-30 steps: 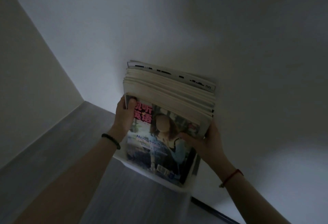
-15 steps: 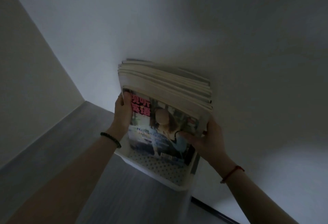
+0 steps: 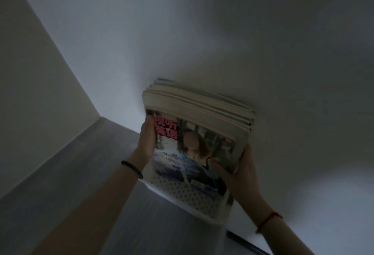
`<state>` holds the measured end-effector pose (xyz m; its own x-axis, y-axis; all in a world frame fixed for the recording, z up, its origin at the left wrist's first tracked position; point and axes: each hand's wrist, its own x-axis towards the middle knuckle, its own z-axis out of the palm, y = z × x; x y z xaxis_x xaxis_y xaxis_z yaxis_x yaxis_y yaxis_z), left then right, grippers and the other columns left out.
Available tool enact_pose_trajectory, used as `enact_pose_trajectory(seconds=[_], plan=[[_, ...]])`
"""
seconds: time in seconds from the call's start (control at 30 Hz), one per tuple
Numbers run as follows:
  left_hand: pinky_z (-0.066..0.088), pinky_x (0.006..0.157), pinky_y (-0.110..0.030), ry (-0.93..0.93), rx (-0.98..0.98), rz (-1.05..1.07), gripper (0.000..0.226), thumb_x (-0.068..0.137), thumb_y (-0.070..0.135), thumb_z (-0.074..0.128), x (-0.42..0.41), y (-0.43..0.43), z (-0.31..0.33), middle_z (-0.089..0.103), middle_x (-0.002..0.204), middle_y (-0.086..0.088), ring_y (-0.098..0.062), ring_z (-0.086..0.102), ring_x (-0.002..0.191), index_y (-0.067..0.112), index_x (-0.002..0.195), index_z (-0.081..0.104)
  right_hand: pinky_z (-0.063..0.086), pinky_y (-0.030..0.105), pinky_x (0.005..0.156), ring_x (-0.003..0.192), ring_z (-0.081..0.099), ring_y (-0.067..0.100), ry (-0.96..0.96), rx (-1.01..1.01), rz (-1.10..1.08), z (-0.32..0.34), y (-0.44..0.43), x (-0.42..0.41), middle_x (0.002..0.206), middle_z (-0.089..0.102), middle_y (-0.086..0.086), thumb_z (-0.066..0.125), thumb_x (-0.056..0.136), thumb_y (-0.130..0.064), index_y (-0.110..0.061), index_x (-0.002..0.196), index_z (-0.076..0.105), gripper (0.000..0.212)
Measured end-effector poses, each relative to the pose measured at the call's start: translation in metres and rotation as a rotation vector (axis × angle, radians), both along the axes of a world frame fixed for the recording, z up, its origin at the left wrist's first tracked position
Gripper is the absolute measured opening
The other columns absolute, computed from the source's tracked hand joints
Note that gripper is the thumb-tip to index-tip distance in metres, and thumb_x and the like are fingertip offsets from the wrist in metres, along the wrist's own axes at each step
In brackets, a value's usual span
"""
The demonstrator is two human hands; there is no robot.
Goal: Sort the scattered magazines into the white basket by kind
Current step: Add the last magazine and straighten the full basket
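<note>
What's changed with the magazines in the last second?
The magazines were squared up: the rear one's marked edge no longer sticks out, and more of the white basket's perforated wall shows below the front cover. The left hand and right hand still grip its sides.

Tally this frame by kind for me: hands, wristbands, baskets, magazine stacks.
Hands: 2, left hand and right hand
Wristbands: 2, black wristband, red wristband
Baskets: 1, white basket
Stacks: 1, magazine stack, copies uncountable
Total: 6
</note>
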<state>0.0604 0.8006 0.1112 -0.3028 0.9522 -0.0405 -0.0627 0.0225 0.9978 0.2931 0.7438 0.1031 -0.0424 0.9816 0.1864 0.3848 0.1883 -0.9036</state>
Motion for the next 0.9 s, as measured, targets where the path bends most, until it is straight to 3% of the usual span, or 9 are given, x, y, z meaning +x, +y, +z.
enact_pose_trajectory(seconds=[0.13, 0.17, 0.27, 0.37, 0.53, 0.67, 0.73, 0.8, 0.9], plan=[[0.055, 0.070, -0.025, 0.010, -0.049, -0.027, 0.061, 0.096, 0.043, 0.004, 0.000, -0.006, -0.007, 0.070, 0.067, 0.012, -0.014, 0.063, 0.074, 0.034, 0.075, 0.061, 0.049, 0.046, 0.096, 0.118, 0.047, 0.026, 0.131, -0.111, -0.160, -0.010, -0.008, -0.026, 0.131, 0.041, 0.008, 0.081, 0.065, -0.023, -0.013, 0.133, 0.025, 0.089], [0.055, 0.070, -0.022, 0.006, -0.052, -0.011, 0.062, 0.095, 0.044, 0.004, 0.002, -0.006, -0.007, 0.071, 0.069, 0.011, -0.010, 0.065, 0.073, 0.034, 0.075, 0.061, 0.048, 0.048, 0.097, 0.119, 0.046, 0.027, 0.187, -0.131, -0.204, -0.008, -0.006, -0.031, 0.132, 0.040, 0.010, 0.081, 0.065, -0.019, -0.012, 0.134, 0.024, 0.089], [0.048, 0.086, -0.033, 0.001, -0.031, 0.011, 0.059, 0.095, 0.045, 0.003, 0.005, -0.006, -0.007, 0.063, 0.083, 0.003, -0.013, 0.060, 0.080, 0.033, 0.075, 0.057, 0.044, 0.051, 0.100, 0.122, 0.045, 0.030, 0.281, -0.146, -0.275, -0.009, -0.003, -0.040, 0.132, 0.041, 0.013, 0.079, 0.067, -0.011, -0.010, 0.133, 0.026, 0.084], [0.046, 0.088, -0.034, -0.036, -0.027, 0.031, 0.057, 0.095, 0.044, 0.003, 0.004, -0.003, -0.012, 0.060, 0.083, 0.002, -0.016, 0.057, 0.083, 0.032, 0.073, 0.054, 0.044, 0.051, 0.099, 0.119, 0.046, 0.031, 0.301, -0.124, -0.306, -0.010, -0.007, -0.041, 0.128, 0.044, 0.013, 0.078, 0.067, -0.009, -0.012, 0.131, 0.028, 0.081], [0.042, 0.069, -0.021, 0.072, -0.073, 0.054, 0.044, 0.095, 0.045, 0.007, 0.003, 0.001, -0.012, 0.050, 0.074, 0.008, -0.008, 0.050, 0.072, 0.036, 0.070, 0.041, 0.049, 0.042, 0.095, 0.109, 0.051, 0.023, 0.212, -0.131, -0.243, -0.001, -0.004, -0.031, 0.125, 0.046, 0.013, 0.078, 0.067, -0.006, -0.008, 0.126, 0.030, 0.076], [0.049, 0.062, -0.009, 0.135, -0.058, 0.022, 0.051, 0.090, 0.055, 0.012, 0.000, -0.011, -0.010, 0.064, 0.071, 0.018, 0.002, 0.062, 0.070, 0.040, 0.070, 0.056, 0.046, 0.030, 0.091, 0.108, 0.049, 0.014, 0.020, -0.218, -0.045, 0.011, -0.009, -0.007, 0.123, 0.047, -0.001, 0.073, 0.073, -0.015, -0.011, 0.129, 0.031, 0.070], [0.050, 0.079, -0.009, 0.124, -0.058, -0.011, 0.059, 0.076, 0.070, 0.016, -0.002, -0.020, -0.010, 0.068, 0.092, 0.011, -0.004, 0.063, 0.089, 0.036, 0.091, 0.062, 0.040, 0.026, 0.094, 0.115, 0.042, 0.008, 0.030, -0.301, 0.045, 0.014, -0.013, 0.011, 0.126, 0.044, -0.008, 0.066, 0.080, -0.011, -0.016, 0.135, 0.030, 0.066], [0.044, 0.101, -0.027, 0.106, -0.096, -0.058, 0.074, 0.067, 0.075, 0.020, -0.003, -0.029, -0.013, 0.064, 0.116, 0.006, -0.010, 0.058, 0.110, 0.032, 0.114, 0.058, 0.036, 0.031, 0.102, 0.124, 0.040, 0.014, 0.078, -0.359, 0.020, 0.013, -0.019, 0.028, 0.139, 0.042, -0.001, 0.054, 0.085, 0.004, -0.015, 0.137, 0.031, 0.060], [0.045, 0.084, -0.018, 0.103, -0.106, -0.099, 0.053, 0.072, 0.072, 0.020, 0.000, -0.035, -0.013, 0.071, 0.090, 0.026, 0.010, 0.063, 0.091, 0.048, 0.092, 0.062, 0.036, 0.034, 0.101, 0.129, 0.041, 0.025, 0.073, -0.430, -0.070, 0.006, -0.028, 0.043, 0.144, 0.039, 0.010, 0.048, 0.087, 0.007, -0.010, 0.138, 0.032, 0.056]])
